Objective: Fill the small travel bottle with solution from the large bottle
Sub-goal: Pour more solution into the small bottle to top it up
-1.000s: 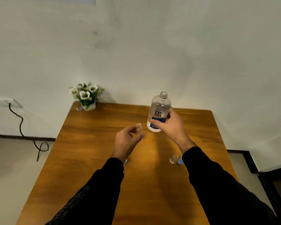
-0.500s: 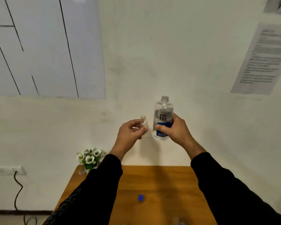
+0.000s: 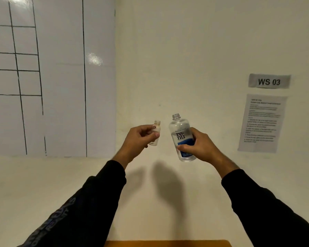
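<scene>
Both bottles up, uncapped, near upright!
Right hand point(image 3: 201, 146) gripped the large bottle point(image 3: 182, 138) just right of the small travel bottle point(image 3: 155, 133), pinched in the left hand point(image 3: 138, 139).

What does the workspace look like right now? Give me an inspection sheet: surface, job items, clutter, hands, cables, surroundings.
Surface: only a thin strip of the wooden table shows at the bottom edge.
Job's things: small travel bottle uncapped, upright; large bottle uncapped, tilted slightly; the two are apart, no pouring yet. Both raised in front of the wall.
Clutter: nothing seen.
Hands: left hand has its grip closed on the small travel bottle; right hand has its grip closed on the large bottle's lower half.
Cables: nothing seen.
Surroundings: whiteboard with drawn lines at left; "WS 03" sign and a printed sheet at right, its text too blurred to read.
</scene>
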